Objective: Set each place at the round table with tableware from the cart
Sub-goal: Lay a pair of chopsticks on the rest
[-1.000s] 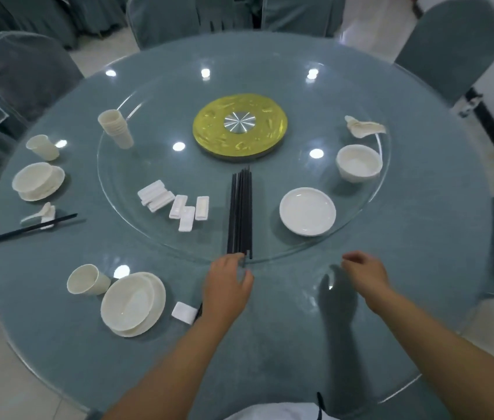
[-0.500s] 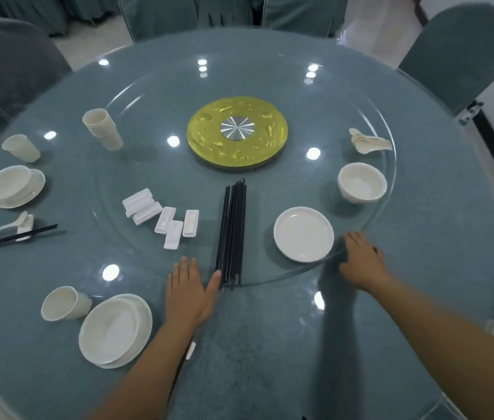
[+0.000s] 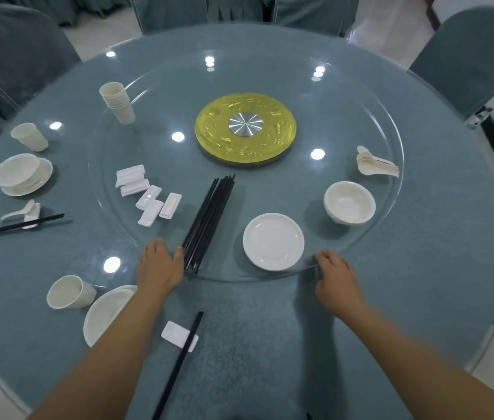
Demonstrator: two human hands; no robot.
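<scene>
Chopsticks [image 3: 207,224] lie bundled on the glass turntable [image 3: 391,189] of the round counter [image 3: 439,283]. Left hand [image 3: 161,265] rests flat beside them, fingers straight, while right hand [image 3: 335,274], loosely curled, touches the turntable's rim near a plate [image 3: 273,241].

My left hand [image 3: 161,265] lay flat beside the bundle of black chopsticks [image 3: 209,224]; my right hand [image 3: 335,272] touched the glass turntable [image 3: 391,207] rim.
</scene>
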